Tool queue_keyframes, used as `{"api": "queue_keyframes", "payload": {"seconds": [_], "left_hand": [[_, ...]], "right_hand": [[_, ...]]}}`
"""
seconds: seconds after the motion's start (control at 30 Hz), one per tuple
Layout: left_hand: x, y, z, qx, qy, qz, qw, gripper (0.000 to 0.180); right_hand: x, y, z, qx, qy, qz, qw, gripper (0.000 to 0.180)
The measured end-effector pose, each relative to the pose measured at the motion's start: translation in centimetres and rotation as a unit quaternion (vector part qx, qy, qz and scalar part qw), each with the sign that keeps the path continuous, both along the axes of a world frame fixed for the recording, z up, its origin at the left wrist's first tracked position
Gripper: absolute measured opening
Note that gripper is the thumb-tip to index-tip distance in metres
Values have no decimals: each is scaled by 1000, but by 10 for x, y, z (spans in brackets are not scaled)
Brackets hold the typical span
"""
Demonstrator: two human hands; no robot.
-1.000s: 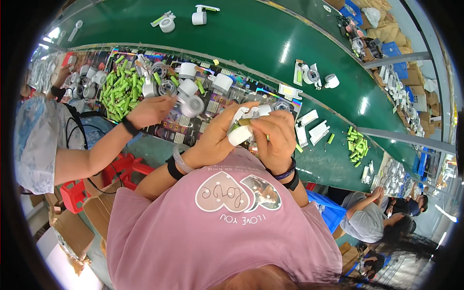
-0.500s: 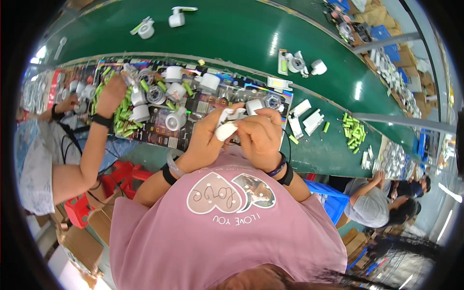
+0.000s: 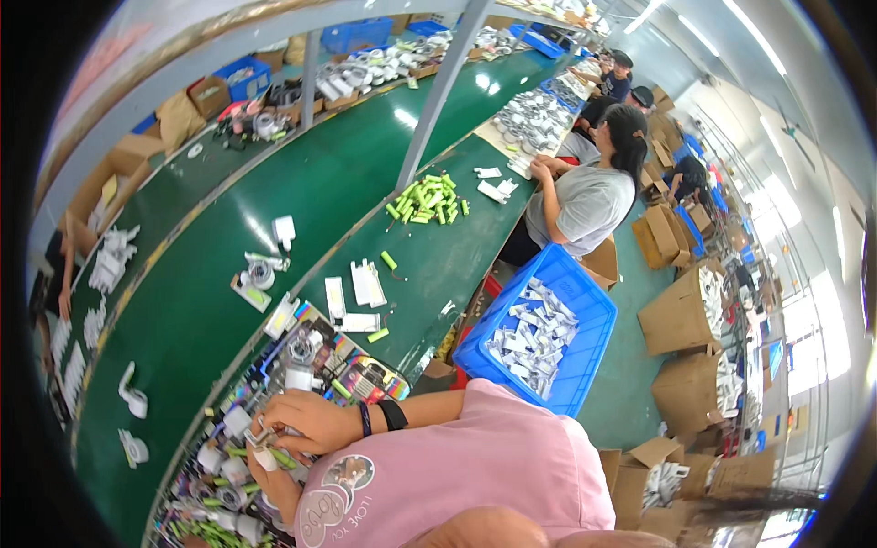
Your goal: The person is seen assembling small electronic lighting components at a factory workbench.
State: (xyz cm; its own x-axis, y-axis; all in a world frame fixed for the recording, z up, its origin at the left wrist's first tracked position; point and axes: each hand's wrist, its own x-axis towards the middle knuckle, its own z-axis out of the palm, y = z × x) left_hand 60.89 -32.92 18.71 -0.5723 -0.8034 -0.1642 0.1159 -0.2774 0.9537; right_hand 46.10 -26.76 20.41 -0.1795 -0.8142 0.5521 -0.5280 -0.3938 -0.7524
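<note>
Close over the table's printed mat (image 3: 379, 379), at the lower left of the view, a white part (image 3: 259, 437) sits between the two hands. Only a small piece of it shows, so I cannot tell its long axis or which way its ends point. It lies at the fingertips of the right hand (image 3: 315, 422), whose fingers are bent and nearly closed, pinching it. The left hand (image 3: 279, 482) is just below; its fingers are mostly hidden, and I cannot tell how far they are open or whether they grip the part. A white patch (image 3: 265, 458) shows by the left thumb, wrap or plastic I cannot tell.

Round white pieces and green cells (image 3: 206, 532) crowd the mat beside the hands. Farther up the table (image 3: 448, 247) lie white trays (image 3: 367, 283), near one another, then a pile of green cells (image 3: 425, 199). Right of the table stands a blue crate (image 3: 585, 356) of white pieces; past it sits a co-worker (image 3: 589, 210) in grey.
</note>
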Motion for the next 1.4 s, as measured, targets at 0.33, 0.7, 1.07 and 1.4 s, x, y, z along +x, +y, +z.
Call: {"api": "queue_keyframes", "payload": {"seconds": [0.33,0.7,1.07,1.4], "left_hand": [[5,-25,-3,81,-7,-65,995,33],[4,-19,6,69,50,-122,989,33],[-8,-8,30,83,-46,-24,995,27],[-23,-24,9,148,-25,-53,987,32]], "right_hand": [[-14,5,-58,125,-116,57,984,77],[-32,21,-57,323,-434,292,788,69],[-58,24,-29,185,-290,144,928,64],[-104,-14,22,185,-55,116,974,69]]}}
